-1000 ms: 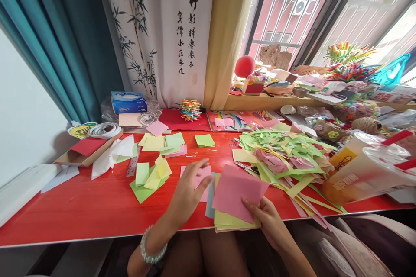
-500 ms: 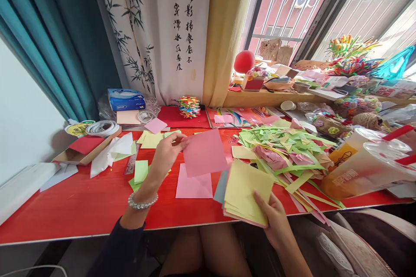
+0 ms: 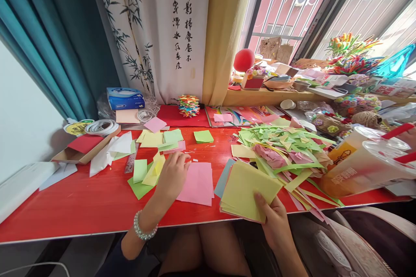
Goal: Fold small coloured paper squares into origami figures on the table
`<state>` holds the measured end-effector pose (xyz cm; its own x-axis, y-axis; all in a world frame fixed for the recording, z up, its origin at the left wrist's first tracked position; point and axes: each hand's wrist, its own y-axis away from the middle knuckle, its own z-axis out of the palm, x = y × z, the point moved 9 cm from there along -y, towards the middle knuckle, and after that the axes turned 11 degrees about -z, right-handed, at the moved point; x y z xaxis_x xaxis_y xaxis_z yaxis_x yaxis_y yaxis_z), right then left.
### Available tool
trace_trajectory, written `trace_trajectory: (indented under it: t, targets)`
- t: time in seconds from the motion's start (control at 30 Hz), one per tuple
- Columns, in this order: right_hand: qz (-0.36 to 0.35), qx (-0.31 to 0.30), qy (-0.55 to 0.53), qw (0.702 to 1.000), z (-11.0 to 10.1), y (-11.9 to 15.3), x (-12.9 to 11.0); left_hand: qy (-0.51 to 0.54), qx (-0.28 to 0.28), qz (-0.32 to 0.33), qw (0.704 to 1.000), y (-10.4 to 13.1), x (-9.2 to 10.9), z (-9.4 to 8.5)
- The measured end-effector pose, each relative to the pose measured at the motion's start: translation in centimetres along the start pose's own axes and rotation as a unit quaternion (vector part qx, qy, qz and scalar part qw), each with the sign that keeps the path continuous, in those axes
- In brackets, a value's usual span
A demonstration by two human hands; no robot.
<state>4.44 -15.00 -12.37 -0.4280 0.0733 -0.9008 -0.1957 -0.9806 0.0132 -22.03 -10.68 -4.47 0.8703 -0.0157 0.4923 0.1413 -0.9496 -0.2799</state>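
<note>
My left hand [image 3: 172, 175] is at the upper left corner of two or more pink paper squares [image 3: 198, 186], which lie flat and slightly offset on the red table. Its fingers are bent and close together on the top sheet's corner. Held in my right hand [image 3: 273, 216] is a stack of square paper sheets [image 3: 247, 190], yellow on top, with its thumb over the top sheet and other fingers hidden beneath. A blue-grey sheet [image 3: 222, 177] shows past the stack's left edge.
Green squares [image 3: 203, 136] and yellow squares [image 3: 152, 140] lie further back. A heap of green paper scraps [image 3: 279, 143] spreads to the right, beside drink cups [image 3: 360, 177]. A folded-paper ornament [image 3: 189, 106] stands at the back; a cardboard tray [image 3: 73, 156] sits at left.
My left hand has lowered a pink sheet from the air onto the pink square on the table. Green and yellow papers behind it are now uncovered. The right hand's stack has tilted slightly.
</note>
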Motion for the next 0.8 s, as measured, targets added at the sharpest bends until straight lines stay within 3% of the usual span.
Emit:
trace_trajectory:
  t: [0.13, 0.23, 0.4, 0.47, 0.67, 0.8]
  targets:
    - [-0.048, 0.015, 0.023, 0.998, -1.6, -0.1, 0.3, -0.02, -0.052, 0.041, 0.998, 1.0, 0.2, 2.2]
    - [-0.11, 0.01, 0.094, 0.989, -2.6, -0.1, -0.3, -0.029, -0.054, 0.047, 0.997, 1.1, 0.0, 3.0]
    - [-0.116, -0.14, 0.159, 0.97, 0.8, 0.3, -1.7, -0.072, -0.048, 0.091, 0.992, 0.8, 0.3, 3.1]
    - [-0.112, -0.162, 0.18, 0.964, 1.8, 0.3, -2.2, -0.081, -0.049, 0.09, 0.991, 0.6, 0.0, 3.2]
    - [-0.1, -0.16, 0.192, 0.963, 1.1, -0.6, -0.7, -0.055, -0.029, 0.074, 0.995, 0.1, 0.2, 2.3]
    - [-0.067, -0.139, 0.131, 0.979, 0.3, -1.1, -0.1, 0.006, 0.012, 0.058, 0.998, -0.1, 1.7, -0.4]
